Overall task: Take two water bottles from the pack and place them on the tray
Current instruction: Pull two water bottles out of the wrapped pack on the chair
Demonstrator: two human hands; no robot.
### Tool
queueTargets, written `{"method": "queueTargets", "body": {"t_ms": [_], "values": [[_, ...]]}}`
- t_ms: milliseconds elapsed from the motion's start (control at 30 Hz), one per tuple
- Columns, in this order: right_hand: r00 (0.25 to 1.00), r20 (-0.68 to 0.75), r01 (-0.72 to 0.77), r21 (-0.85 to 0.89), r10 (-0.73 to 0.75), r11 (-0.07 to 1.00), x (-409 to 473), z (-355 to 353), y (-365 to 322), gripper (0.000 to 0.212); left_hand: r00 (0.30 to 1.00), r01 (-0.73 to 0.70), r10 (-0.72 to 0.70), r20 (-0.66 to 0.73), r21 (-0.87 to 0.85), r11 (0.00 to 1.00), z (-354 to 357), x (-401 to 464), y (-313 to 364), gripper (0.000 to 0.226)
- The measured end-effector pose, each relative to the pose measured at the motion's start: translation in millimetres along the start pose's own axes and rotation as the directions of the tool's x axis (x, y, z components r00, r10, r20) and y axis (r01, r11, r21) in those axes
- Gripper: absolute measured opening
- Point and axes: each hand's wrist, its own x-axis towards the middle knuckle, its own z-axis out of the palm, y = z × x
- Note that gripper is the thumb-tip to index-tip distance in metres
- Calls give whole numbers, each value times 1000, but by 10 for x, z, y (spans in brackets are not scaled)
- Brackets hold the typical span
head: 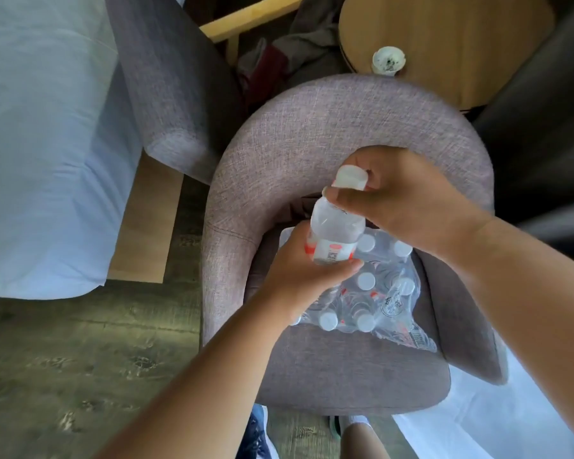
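Observation:
A clear water bottle (337,223) with a white cap and a red-and-white label is held above the pack. My left hand (304,270) grips its lower body at the label. My right hand (408,200) holds its neck just under the cap. The shrink-wrapped pack of bottles (375,293), showing several white caps, lies on the seat of a grey fabric armchair (312,144). No tray is in view.
A bed with white sheets (40,144) is on the left. A round wooden table (444,38) with a small white cup (388,61) stands behind the chair. A dark seat (544,144) is at right; more white bedding (497,419) at lower right.

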Motion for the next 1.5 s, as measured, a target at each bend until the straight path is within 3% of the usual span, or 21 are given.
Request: {"method": "queueTargets", "body": {"t_ms": [100, 167, 267, 333, 433, 600, 733, 900, 1067, 1133, 1267, 1400, 1500], "values": [[978, -193, -86, -12, 82, 996, -42, 172, 194, 32, 999, 44, -45, -19, -21, 999, -69, 7, -57, 53], [940, -321, -173, -148, 118, 974, -156, 326, 397, 28, 998, 60, -62, -32, -60, 996, -94, 1, -119, 51], [965, -171, -251, -389, 199, 886, -422, 634, 699, 22, 993, 79, -88, -77, -110, 991, -85, -12, -162, 43], [961, -56, -258, -519, 269, 815, -601, 831, 863, 33, 989, 110, -121, -84, -130, 985, -76, -3, -158, 43], [953, 0, -213, -710, 302, 671, -732, 1044, 1031, 43, 985, 136, -150, -85, -152, 979, -87, 17, -167, 45], [958, 22, -150, -812, 286, 564, -572, 1224, 1176, 49, 984, 155, -166, -62, -161, 975, -102, 32, -158, 56], [970, 72, -73, -822, 231, 564, -443, 1273, 1241, 40, 982, 166, -177, -68, -140, 976, -88, 31, -145, 57], [987, 128, 35, -765, 98, 643, -457, 1212, 1290, 35, 980, 184, -192, -55, -118, 976, -94, 36, -169, 62], [992, 117, 104, -638, -37, 763, -668, 778, 999, 44, 983, 183, -185, -13, -97, 978, -144, 73, -148, 44], [986, 168, 76, -528, 16, 846, -752, 514, 800, 53, 982, 186, -187, -9, -93, 978, -153, 74, -154, 41], [991, 86, -87, -166, 103, 982, -778, -62, 397, 51, 983, 184, -185, -6, -95, 978, -142, 84, -179, 43], [989, 49, -144, 269, 136, 952, -370, -297, 420, 69, 983, 183, -185, -11, -101, 978, -138, 65, -183, 39], [959, 162, -268, 264, 231, 926, -12, -167, 635, 77, 985, 172, -174, -14, -97, 980, -137, 70, -185, 37]]}}
